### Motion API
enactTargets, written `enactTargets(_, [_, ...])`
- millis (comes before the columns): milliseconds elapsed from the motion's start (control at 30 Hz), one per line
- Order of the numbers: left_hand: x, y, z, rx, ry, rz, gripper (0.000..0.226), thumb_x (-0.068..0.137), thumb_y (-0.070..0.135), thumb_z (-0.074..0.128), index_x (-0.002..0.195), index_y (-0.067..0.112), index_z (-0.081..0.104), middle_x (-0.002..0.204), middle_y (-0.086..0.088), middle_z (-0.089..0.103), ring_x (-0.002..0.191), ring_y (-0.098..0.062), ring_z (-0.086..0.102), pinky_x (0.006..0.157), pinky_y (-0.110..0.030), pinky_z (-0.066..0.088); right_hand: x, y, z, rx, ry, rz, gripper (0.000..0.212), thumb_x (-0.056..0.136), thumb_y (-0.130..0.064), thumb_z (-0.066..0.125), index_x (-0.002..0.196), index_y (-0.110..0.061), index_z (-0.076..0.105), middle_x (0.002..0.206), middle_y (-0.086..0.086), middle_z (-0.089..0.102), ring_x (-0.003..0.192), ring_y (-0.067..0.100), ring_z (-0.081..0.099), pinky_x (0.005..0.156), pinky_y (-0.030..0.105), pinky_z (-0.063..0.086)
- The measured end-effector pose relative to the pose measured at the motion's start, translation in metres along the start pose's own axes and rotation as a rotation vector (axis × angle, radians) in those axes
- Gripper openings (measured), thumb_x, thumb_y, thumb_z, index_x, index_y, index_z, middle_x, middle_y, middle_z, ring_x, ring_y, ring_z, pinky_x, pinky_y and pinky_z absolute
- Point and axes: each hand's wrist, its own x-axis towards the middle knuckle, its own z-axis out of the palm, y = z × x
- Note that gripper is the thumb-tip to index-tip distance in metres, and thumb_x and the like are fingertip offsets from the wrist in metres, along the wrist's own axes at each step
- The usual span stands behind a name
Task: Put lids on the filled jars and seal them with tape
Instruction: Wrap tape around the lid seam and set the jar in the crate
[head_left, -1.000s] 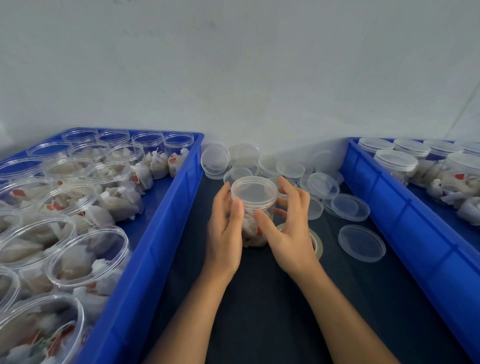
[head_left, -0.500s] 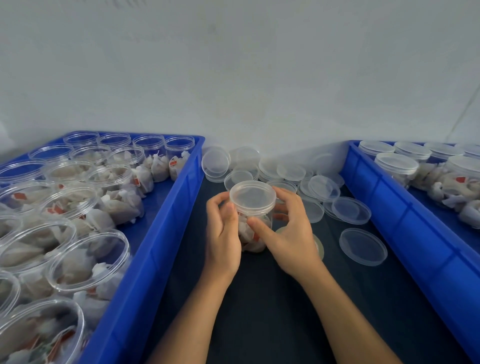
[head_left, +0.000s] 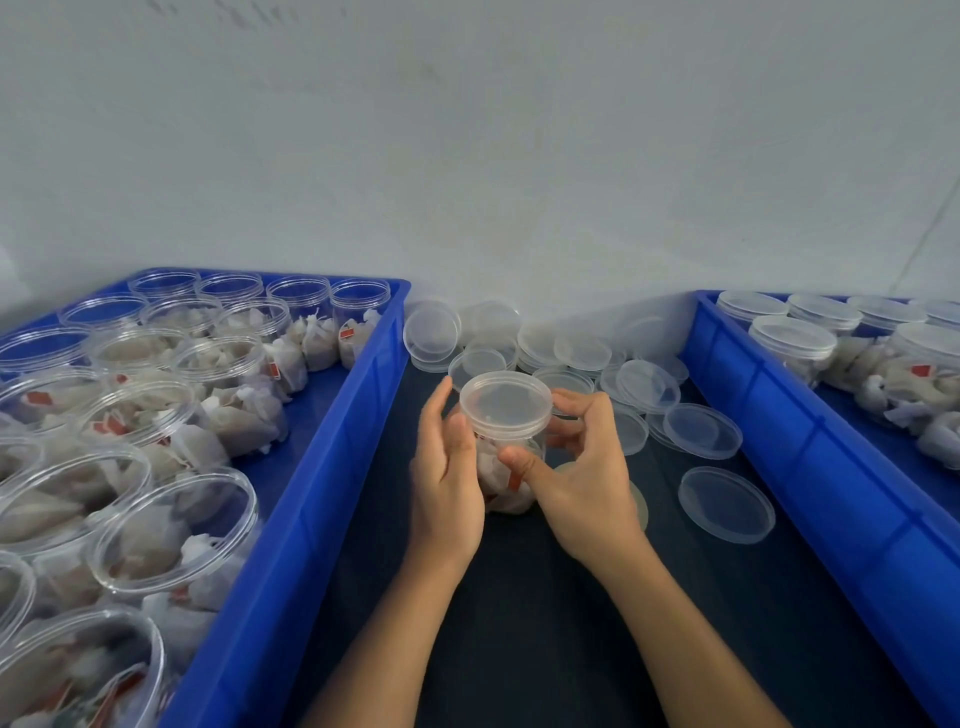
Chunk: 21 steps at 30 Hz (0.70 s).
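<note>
A clear plastic jar (head_left: 506, 475) filled with white tea bags stands tilted on the dark mat (head_left: 519, 623), with a clear lid (head_left: 505, 403) on its mouth. My left hand (head_left: 445, 478) holds the jar's left side, fingers up against the lid's rim. My right hand (head_left: 582, 478) curls round the jar's right side, thumb across the front. A roll of tape (head_left: 636, 506) lies flat on the mat, mostly hidden behind my right hand.
A blue crate (head_left: 311, 493) on the left holds several open filled jars (head_left: 171, 525). A second blue crate (head_left: 810, 467) on the right holds lidded jars (head_left: 792, 338). Several loose lids (head_left: 701, 431) lie piled at the back by the wall; one lid (head_left: 726, 505) lies apart.
The jar has tilted and lifted a little between my hands. My fingers have curled closer round it, and the left fingers now reach up to the lid's rim.
</note>
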Motion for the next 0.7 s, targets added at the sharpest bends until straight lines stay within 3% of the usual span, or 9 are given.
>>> enactTargets(67, [0.0002,0.0010,0.0002,-0.049,0.013,-0.030,0.033,0.107,0.044,0.045,0.139,0.036,0.049,0.119,0.047,0.061,0.118,0.014,0.060,0.095,-0.018,0.048,-0.0001,0.0009,0.0001,0.015,-0.026,0.012,0.076,0.074,-0.024,0.096,0.132,-0.041,0.051,0.132,-0.027,0.059,0.117,-0.002,0.060,0.089,0.010,0.046])
enactTargets(133, [0.0003,0.0020,-0.0001,-0.137,-0.007,-0.051,0.040,0.099,0.051,0.056,0.132,0.029,0.052,0.121,0.027,0.071,0.116,-0.001,0.068,0.095,-0.027,0.055,0.0000,0.0007,-0.0009,0.022,-0.097,0.018,0.089,0.080,-0.024,0.093,0.152,-0.035,0.043,0.145,-0.024,0.052,0.125,-0.005,0.056,0.096,0.008,0.044])
enactTargets(200, [-0.0006,0.0051,-0.0003,-0.158,-0.019,-0.027,0.046,0.095,0.052,0.064,0.128,0.020,0.054,0.121,0.010,0.076,0.115,-0.012,0.072,0.095,-0.032,0.058,0.0011,0.0003,-0.0024,-0.001,-0.130,0.004,0.084,0.082,-0.023,0.092,0.150,-0.038,0.046,0.143,-0.023,0.055,0.126,-0.006,0.055,0.097,0.006,0.042])
enactTargets(333, [0.0025,0.0035,-0.0003,-0.033,0.043,0.017,0.026,0.114,0.036,0.048,0.123,0.019,0.065,0.110,0.019,0.073,0.107,0.001,0.069,0.087,-0.015,0.050,0.0003,-0.0005,-0.0008,0.016,-0.040,0.028,0.068,0.074,-0.023,0.097,0.122,-0.045,0.054,0.126,-0.033,0.061,0.115,-0.007,0.060,0.090,0.009,0.047])
enactTargets(433, [0.0037,0.0039,-0.0005,-0.028,0.069,-0.035,0.032,0.114,0.032,0.046,0.143,0.024,0.058,0.122,0.026,0.068,0.119,0.012,0.061,0.096,-0.013,0.049,-0.0008,-0.0010,0.0016,0.034,-0.011,0.023,0.067,0.073,-0.024,0.098,0.119,-0.044,0.053,0.128,-0.030,0.062,0.116,-0.003,0.062,0.092,0.019,0.049])
enactTargets(500, [0.0025,0.0059,-0.0006,-0.120,0.038,-0.060,0.036,0.110,0.034,0.054,0.143,0.021,0.054,0.120,0.026,0.073,0.117,0.009,0.065,0.094,-0.016,0.053,-0.0013,-0.0013,0.0009,0.042,-0.044,0.019,0.077,0.075,-0.024,0.096,0.133,-0.044,0.050,0.133,-0.027,0.059,0.118,-0.003,0.060,0.093,0.020,0.050])
enactTargets(567, [0.0015,0.0079,-0.0009,-0.182,0.004,-0.062,0.032,0.106,0.031,0.063,0.133,0.015,0.057,0.119,0.017,0.076,0.114,-0.005,0.072,0.090,-0.020,0.057,-0.0008,-0.0016,-0.0019,0.032,-0.100,0.017,0.087,0.080,-0.024,0.094,0.148,-0.043,0.044,0.140,-0.025,0.056,0.123,-0.003,0.058,0.095,0.012,0.047])
enactTargets(700, [0.0026,0.0095,-0.0020,-0.044,0.036,0.002,0.028,0.110,0.038,0.050,0.118,0.018,0.068,0.108,0.011,0.076,0.105,-0.007,0.072,0.088,-0.023,0.056,-0.0002,-0.0043,-0.0020,-0.020,-0.050,0.026,0.074,0.073,-0.026,0.097,0.131,-0.045,0.054,0.129,-0.029,0.063,0.115,-0.007,0.060,0.088,0.004,0.044])
